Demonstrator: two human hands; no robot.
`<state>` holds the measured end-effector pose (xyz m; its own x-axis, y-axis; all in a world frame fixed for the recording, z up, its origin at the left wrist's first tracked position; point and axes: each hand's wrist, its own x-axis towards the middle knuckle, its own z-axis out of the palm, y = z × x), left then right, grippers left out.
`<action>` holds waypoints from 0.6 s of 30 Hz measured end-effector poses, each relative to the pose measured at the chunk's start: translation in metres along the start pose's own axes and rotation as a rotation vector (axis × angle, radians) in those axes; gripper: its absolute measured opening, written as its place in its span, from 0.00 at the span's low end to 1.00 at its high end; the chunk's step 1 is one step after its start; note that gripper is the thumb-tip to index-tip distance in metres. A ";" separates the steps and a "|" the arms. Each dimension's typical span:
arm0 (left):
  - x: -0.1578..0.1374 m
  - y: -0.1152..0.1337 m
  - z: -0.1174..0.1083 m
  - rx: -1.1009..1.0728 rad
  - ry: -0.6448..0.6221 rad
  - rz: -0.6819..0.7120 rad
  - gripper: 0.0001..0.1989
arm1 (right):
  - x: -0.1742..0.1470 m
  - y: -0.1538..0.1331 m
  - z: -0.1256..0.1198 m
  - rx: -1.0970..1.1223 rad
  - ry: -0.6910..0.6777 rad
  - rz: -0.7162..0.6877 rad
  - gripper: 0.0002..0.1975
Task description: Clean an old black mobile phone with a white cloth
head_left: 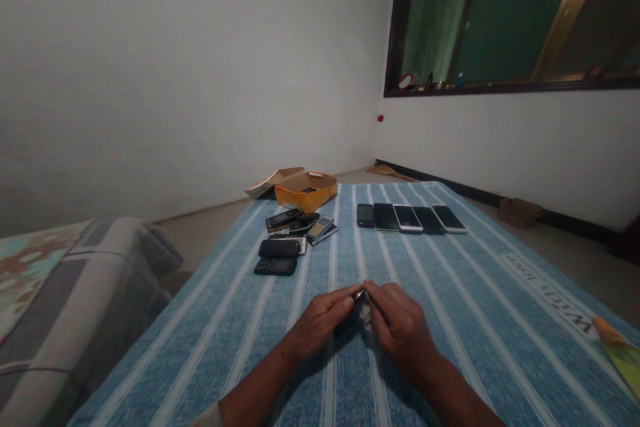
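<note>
Near the front of the table, my left hand [323, 317] is closed on a small dark phone [356, 303], which is mostly hidden by the fingers. My right hand [400, 320] pinches a crumpled whitish cloth or tissue [367, 317] against the phone's upper edge. Both hands meet close together above the striped cloth. Beyond them to the left lies a loose group of older phones, among them a black keypad phone [276, 267], a black phone [279, 249] and a silver keypad phone [320, 229].
A blue-and-white striped cloth [310, 373] covers the table. Several smartphones [407, 219] lie in a row at the back right. An open orange box [306, 197] stands at the far left edge. A draped bed or sofa [115, 280] is on the left.
</note>
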<state>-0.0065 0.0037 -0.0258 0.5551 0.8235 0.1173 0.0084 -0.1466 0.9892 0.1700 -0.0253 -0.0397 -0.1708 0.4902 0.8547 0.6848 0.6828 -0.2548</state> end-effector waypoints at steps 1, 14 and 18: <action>0.002 -0.001 0.000 -0.025 -0.005 -0.008 0.25 | 0.000 -0.001 0.000 0.005 -0.004 0.001 0.17; 0.007 -0.006 -0.005 -0.058 0.003 -0.059 0.24 | 0.000 -0.019 0.002 -0.035 -0.056 -0.089 0.16; 0.007 -0.005 -0.004 -0.080 0.003 -0.072 0.24 | 0.002 -0.019 0.000 -0.047 -0.067 -0.066 0.16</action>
<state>-0.0061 0.0122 -0.0294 0.5526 0.8322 0.0456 -0.0180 -0.0429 0.9989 0.1565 -0.0371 -0.0328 -0.2631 0.4810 0.8363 0.7024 0.6898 -0.1758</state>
